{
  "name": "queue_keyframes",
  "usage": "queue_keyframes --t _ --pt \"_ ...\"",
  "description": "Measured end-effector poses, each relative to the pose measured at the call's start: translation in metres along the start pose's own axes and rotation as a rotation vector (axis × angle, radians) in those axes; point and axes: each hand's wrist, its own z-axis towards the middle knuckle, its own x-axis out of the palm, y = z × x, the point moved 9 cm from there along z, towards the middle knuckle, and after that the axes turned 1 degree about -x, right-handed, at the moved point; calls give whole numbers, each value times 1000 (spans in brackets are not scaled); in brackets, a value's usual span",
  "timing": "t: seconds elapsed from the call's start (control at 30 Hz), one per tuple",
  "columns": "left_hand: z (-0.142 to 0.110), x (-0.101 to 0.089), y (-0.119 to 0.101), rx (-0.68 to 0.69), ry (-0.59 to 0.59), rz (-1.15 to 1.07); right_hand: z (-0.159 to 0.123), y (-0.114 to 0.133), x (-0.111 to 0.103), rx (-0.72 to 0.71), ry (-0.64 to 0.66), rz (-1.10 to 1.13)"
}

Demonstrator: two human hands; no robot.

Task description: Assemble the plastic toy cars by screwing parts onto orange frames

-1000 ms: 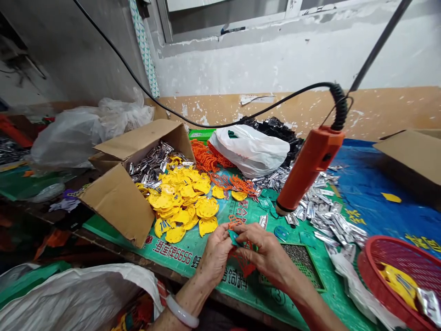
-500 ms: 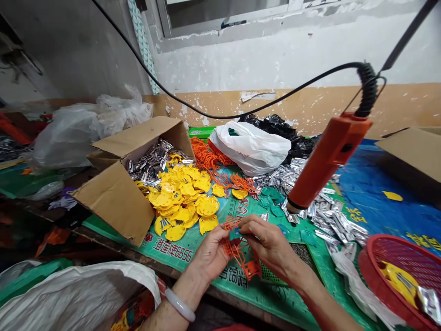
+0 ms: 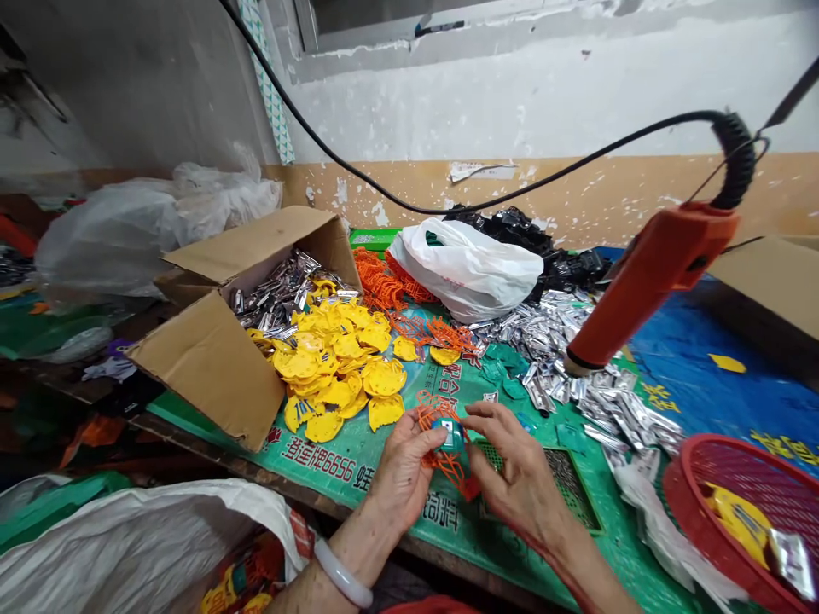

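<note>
Orange plastic lattice (image 3: 441,465) is held up just above the table (image 3: 307,501), with a small teal plastic piece (image 3: 452,435) pressed against it. The left hand (image 3: 403,477) is closed around the lattice's left side, its fingers (image 3: 422,442) curled over the edge, and a pale bangle (image 3: 342,573) sits on that wrist. The right hand (image 3: 518,469) is just beside the teal piece, its fingers (image 3: 486,418) curved toward it. Whether they have a firm hold on it, I cannot tell.

Beneath the hands lies a green printed mat (image 3: 448,520), with a green mesh tray (image 3: 569,486) under the right hand's edge. Yellow plastic pieces (image 3: 333,367) are heaped to the left, spilling from an open cardboard box (image 3: 211,367) that holds silver foil packets (image 3: 275,290). More packets (image 3: 595,392) are scattered to the right. Farther back are a pile of orange lattices (image 3: 384,286), a white plastic bag (image 3: 467,269) and a black heap (image 3: 525,234). An orange handheld tool (image 3: 653,290) hangs on a coiled black cord (image 3: 735,162). A red basket (image 3: 729,512) sits at the right on the table.
</note>
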Motion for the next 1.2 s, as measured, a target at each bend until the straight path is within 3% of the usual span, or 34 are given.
queue_keyframes --t 0.1,0.23,0.57,0.7,0.83,1.0,1.2 --pt "-1 -1 -1 51 -4 20 -12 6 11 52 -69 -142" --pt "-3 -3 7 3 -13 -15 -20 12 21 88 -134 -261" --pt "-9 5 10 -16 27 -65 -22 -6 14 296 -149 -24" --pt "-6 1 8 0 4 -76 -22 -24 14 431 -74 97" --pt "-6 -1 -1 3 -25 -130 -23 -41 0 518 -34 167" --pt "-9 2 1 -56 -9 -68 -20 -29 -12 360 -29 137" --pt "-13 2 6 -47 5 25 -12 1 -9 136 -50 -2"
